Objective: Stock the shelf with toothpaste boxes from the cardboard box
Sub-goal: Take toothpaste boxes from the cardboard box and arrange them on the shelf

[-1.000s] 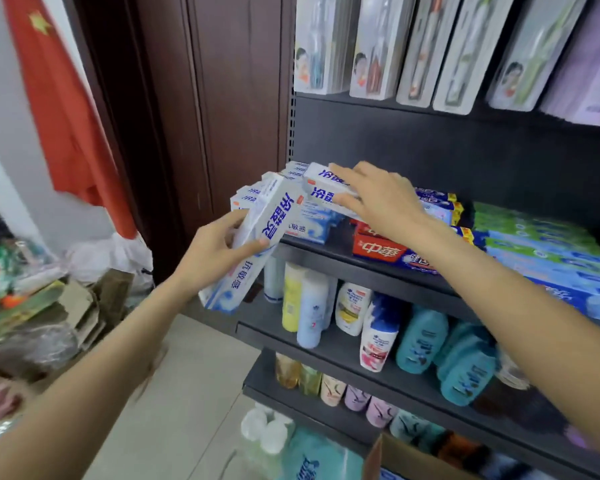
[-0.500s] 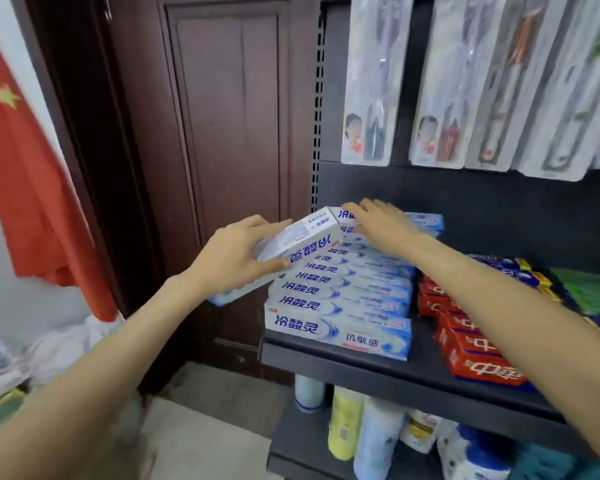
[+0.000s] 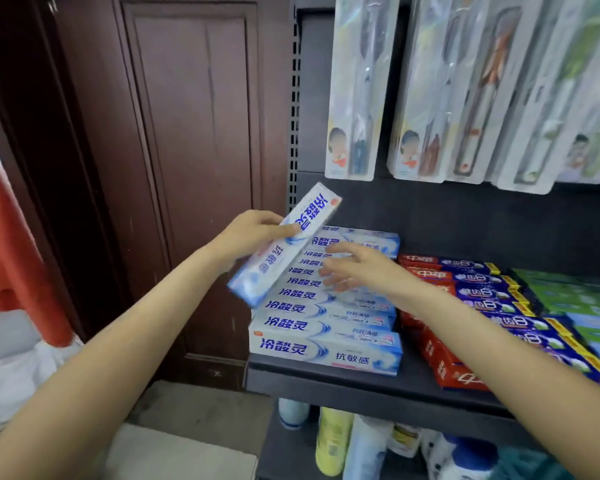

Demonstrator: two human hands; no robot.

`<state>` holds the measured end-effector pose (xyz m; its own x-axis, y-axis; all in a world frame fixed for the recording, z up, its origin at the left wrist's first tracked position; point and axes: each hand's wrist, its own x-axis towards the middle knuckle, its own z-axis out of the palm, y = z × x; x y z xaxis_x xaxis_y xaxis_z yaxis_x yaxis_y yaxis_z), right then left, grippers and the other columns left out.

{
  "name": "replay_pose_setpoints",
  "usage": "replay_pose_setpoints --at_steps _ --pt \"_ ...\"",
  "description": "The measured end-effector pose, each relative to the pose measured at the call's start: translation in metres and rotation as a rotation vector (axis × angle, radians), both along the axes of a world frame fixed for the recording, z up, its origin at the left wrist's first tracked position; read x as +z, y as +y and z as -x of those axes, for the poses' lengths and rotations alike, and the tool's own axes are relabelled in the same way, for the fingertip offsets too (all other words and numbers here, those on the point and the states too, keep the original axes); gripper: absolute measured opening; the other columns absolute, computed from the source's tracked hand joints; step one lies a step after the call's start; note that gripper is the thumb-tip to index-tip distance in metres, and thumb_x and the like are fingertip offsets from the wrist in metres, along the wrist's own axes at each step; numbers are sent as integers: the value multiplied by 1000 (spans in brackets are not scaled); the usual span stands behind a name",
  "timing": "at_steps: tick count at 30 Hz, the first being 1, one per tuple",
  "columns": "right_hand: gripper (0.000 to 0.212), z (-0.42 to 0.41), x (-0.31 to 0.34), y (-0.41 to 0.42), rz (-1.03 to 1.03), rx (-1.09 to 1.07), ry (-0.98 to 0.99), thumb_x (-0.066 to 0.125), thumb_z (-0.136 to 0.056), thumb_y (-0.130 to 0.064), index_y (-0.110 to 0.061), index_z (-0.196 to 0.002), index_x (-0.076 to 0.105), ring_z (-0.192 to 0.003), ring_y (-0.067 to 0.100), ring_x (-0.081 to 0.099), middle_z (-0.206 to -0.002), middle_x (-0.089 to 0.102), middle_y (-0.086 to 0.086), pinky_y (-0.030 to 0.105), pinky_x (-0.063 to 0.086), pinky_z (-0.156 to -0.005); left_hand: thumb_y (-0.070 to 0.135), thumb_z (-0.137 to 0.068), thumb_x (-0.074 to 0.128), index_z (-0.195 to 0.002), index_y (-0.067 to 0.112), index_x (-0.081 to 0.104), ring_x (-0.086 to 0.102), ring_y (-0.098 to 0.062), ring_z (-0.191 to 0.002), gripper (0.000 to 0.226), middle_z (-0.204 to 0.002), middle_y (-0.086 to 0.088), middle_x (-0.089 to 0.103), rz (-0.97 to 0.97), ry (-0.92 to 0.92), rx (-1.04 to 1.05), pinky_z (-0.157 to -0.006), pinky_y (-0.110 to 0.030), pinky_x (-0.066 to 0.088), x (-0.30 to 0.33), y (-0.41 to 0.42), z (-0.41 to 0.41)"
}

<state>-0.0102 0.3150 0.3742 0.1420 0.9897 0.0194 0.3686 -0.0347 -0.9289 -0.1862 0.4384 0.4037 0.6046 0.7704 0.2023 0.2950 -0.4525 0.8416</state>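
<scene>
Left hand (image 3: 253, 232) grip: fingers and thumb curled round a long white-and-blue cardboard toothpaste box (image 3: 284, 245), pinching it near mid-length; box is tilted, upper end pointing up-right toward the shelf back panel, lower end hanging out past the shelf's left edge. Right hand (image 3: 357, 270) grip: spread, fingers straight and loosely fanned, holding nothing, hovering over or just touching the stack, contact not resolvable because of blur. Stack of matching white-and-blue toothpaste boxes (image 3: 326, 327) lies flat at the left end of the dark grey metal shelf (image 3: 361, 388), stepped back row by row, front box flush with the shelf lip. Held box crosses over the stack's upper left corner; can't tell whether it touches. Just right of the stack: red-and-blue toothpaste boxes (image 3: 465, 323) in rows, touching or nearly touching it. Further right: green and blue boxes (image 3: 575, 299). Above, clear blister-packed toothbrushes (image 3: 354, 88) hang in a row against the back panel. Lower shelf shows tops of plastic bottles (image 3: 333, 441), yellow, white and blue. Left of the shelving: dark brown panelled wooden door (image 3: 187, 168), red cloth (image 3: 7, 237) at the frame edge, white bag (image 3: 14, 375) under it. Source cardboard box is out of view.
</scene>
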Motion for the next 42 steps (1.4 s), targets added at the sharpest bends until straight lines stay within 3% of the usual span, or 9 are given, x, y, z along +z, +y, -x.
replay_pose_setpoints --at_steps 6,11,15,19,23,26,29,37,42 --pt "45 23 5 -14 -19 -48 124 58 -90 -40 -29 -131 43 -86 9 66 -103 68 -4 25 52 -68 38 -91 57 -91 13 68 67 -11 -69 27 -76 0 72 409 -182 -78 -63 -18 53 -14 -35 -30" --pt "48 -24 15 -19 -211 -152 -552 65 -86 -30 -31 -131 50 -101 19 62 -119 65 1 42 49 -90 59 -88 48 -96 20 63 62 -12 -82 43 -91 6 68 -242 172 152 -78 -34 49 -31 -28 -31" --pt "45 -67 19 -8 -175 -188 -1096 57 -91 -24 -38 -133 46 -106 23 54 -119 56 -1 35 41 -82 44 -93 50 -108 28 66 62 -9 -97 26 -107 10 69 -538 355 -56 -97 -36 44 -37 -28 -19" --pt "46 -93 2 30 -153 -125 -1199 53 -92 -16 -34 -135 47 -109 26 46 -125 55 4 39 39 -91 43 -96 46 -122 27 61 54 -10 -118 34 -130 11 58 -603 517 -151 -111 -38 19 -50 -24 -24" --pt "54 -102 -10 55 -34 -208 -1381 43 -93 -6 -39 -135 46 -126 25 35 -143 42 -2 40 33 -99 46 -96 42 -125 28 58 55 -14 -118 38 -131 9 58 -578 604 -174 -108 -38 31 -64 -16 -35" --pt "51 -88 -7 50 -86 -230 -1425 46 -92 -10 -33 -137 45 -126 27 37 -145 39 2 41 34 -99 50 -95 40 -130 27 51 60 -13 -107 43 -123 9 63 -624 580 -102 -89 -29 43 -60 -21 -43" --pt "44 -66 -6 8 -197 -261 -1230 47 -93 -20 -27 -136 46 -118 26 48 -134 51 2 37 42 -89 48 -95 43 -126 27 54 59 -11 -103 39 -115 12 65 -749 494 -54 -82 -28 43 -53 -48 -53" --pt "25 -62 -47 -197 -508 -342 -1140 49 -87 -29 -24 -104 68 -81 26 68 -93 72 -1 37 53 -59 26 -89 50 -91 17 71 51 -6 -62 23 -68 5 65 -1032 -229 -125 -57 -23 43 -83 -208 -86" --pt "26 -95 -115 -329 -487 -305 -1221 45 -88 -31 -24 -94 69 -67 17 68 -77 70 -6 27 46 -45 21 -89 53 -85 13 72 57 -10 -61 21 -67 4 66 -964 -165 -278 -58 -22 44 -155 -305 -117"
